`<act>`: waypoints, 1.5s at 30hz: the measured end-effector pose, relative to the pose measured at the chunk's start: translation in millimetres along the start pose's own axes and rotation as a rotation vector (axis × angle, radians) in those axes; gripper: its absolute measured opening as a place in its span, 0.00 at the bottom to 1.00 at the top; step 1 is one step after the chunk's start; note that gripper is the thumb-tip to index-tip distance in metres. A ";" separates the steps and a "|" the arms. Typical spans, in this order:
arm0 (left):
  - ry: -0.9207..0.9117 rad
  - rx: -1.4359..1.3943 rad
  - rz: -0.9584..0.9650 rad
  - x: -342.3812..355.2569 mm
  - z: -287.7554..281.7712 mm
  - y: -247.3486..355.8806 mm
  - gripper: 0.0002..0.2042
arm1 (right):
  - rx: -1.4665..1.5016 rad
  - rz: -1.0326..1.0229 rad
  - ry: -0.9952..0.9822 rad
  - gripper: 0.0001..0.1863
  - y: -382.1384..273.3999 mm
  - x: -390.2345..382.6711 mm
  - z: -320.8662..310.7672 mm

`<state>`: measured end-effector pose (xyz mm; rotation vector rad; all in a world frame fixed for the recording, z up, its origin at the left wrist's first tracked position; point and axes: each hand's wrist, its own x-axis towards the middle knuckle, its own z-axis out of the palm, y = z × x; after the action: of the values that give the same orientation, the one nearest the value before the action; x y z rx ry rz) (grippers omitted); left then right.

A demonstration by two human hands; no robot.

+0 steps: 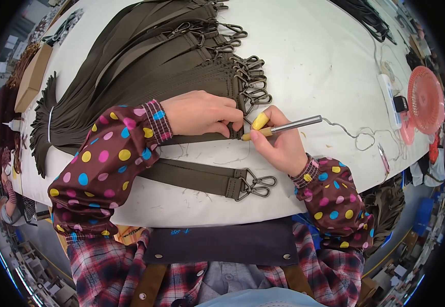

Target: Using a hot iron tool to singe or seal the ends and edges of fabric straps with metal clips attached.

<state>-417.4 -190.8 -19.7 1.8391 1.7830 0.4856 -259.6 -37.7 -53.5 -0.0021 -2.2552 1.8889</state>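
Note:
A large bundle of dark olive fabric straps (145, 66) fans across the table, with metal snap hooks (253, 84) on the right ends. My left hand (202, 113) lies over the nearest straps, its fingers bent and closed on a strap end (237, 134) beside its hook. In my right hand (283, 148) is a corded pen-shaped tool (297, 124) with a silvery barrel and a tan front part. Its tip meets or nearly meets that strap end. A yellow finger cover (261, 121) sits on a right fingertip. Nearer me lies a separate strap (192, 176) with two snap hooks (257, 185).
A white tie (50, 124) binds the bundle's left end. The tool's grey cord (353, 135) runs right, toward a white power strip (389, 101) and a pink plastic basket (426, 100). Small scissors or snips (384, 157) lie near the right edge. A cardboard box (33, 77) stands far left.

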 end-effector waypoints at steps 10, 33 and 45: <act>-0.036 -0.099 -0.009 -5.8 7.7 4.3 0.05 | -0.025 0.001 -0.039 0.09 -0.6 -6.7 0.2; -0.019 -0.057 -0.036 -1.5 11.5 3.0 0.05 | -0.167 -0.012 -0.054 0.10 -4.2 -4.1 1.7; 0.076 -0.142 -0.141 -5.1 11.6 12.7 0.06 | -0.110 -0.042 0.017 0.10 -2.1 -4.3 2.6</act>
<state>-400.7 -197.2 -20.8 1.6056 1.8620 0.6179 -255.5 -41.3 -52.5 0.0124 -2.3257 1.7357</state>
